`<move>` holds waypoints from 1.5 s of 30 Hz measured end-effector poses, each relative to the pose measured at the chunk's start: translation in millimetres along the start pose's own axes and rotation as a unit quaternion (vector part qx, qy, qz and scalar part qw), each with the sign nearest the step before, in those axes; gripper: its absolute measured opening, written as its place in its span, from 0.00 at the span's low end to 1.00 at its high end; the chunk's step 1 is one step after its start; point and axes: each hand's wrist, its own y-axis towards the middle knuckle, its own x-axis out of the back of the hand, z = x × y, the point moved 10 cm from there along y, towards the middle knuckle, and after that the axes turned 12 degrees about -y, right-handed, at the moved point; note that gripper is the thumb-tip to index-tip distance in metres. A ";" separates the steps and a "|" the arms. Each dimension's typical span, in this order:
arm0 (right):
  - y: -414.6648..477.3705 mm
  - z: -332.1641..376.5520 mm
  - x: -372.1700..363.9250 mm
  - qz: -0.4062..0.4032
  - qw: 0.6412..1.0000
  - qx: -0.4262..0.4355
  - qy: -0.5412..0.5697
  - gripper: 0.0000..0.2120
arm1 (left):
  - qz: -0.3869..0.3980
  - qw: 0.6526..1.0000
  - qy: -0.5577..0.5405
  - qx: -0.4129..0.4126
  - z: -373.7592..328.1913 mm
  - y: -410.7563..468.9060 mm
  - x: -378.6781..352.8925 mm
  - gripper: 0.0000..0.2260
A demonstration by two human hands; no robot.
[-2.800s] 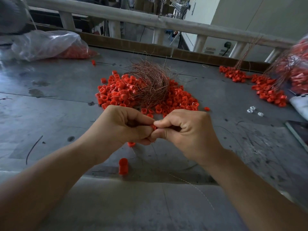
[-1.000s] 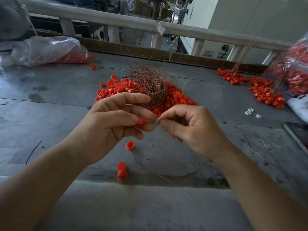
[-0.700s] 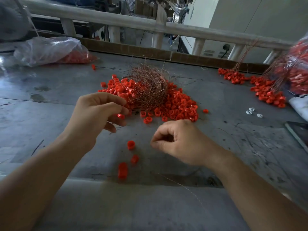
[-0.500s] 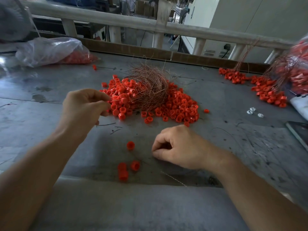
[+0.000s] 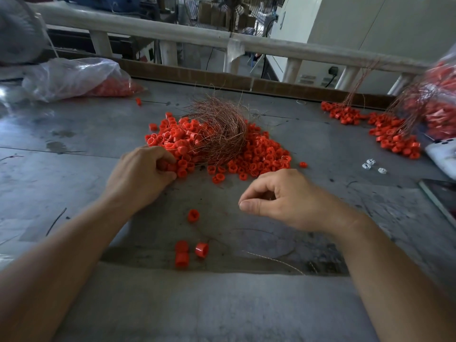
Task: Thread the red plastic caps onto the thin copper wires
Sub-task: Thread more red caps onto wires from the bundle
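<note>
Table [image 5: 74,174]: left hand [image 5: 140,176] now among caps [image 5: 259,155]

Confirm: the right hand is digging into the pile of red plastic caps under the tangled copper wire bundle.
Wrong hand: the head view shows the left hand digging into the pile of red plastic caps under the tangled copper wire bundle.

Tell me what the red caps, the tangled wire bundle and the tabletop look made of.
Red caps: likely moulded plastic, uniform bright red with slightly glossy rims. Wire bundle: probably bare copper, thin reddish-brown strands with a metallic glint. Tabletop: seemingly sheet metal, dull grey, scuffed, stained, faintly reflective.
</note>
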 end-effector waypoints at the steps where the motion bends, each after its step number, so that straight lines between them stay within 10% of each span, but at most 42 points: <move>1: 0.2 -2.3 2.3 -0.006 1.000 -0.005 -0.001 0.03 | -0.001 1.000 0.001 -0.001 -0.1 0.3 0.5 0.10; 22: 14.9 -22.0 25.6 -0.196 0.976 -0.033 -0.092 0.15 | 0.044 0.986 -0.062 -0.147 -50.0 -24.2 -6.1 0.05; 35: 38.5 -12.0 -3.3 -0.144 0.982 0.011 -0.124 0.30 | 0.058 0.985 -0.063 -0.153 -52.5 -22.3 -23.0 0.07; 45: 23.0 -9.7 31.7 -0.277 0.957 -0.004 -0.085 0.13 | 0.063 0.985 -0.059 -0.147 -51.0 -22.4 -22.6 0.07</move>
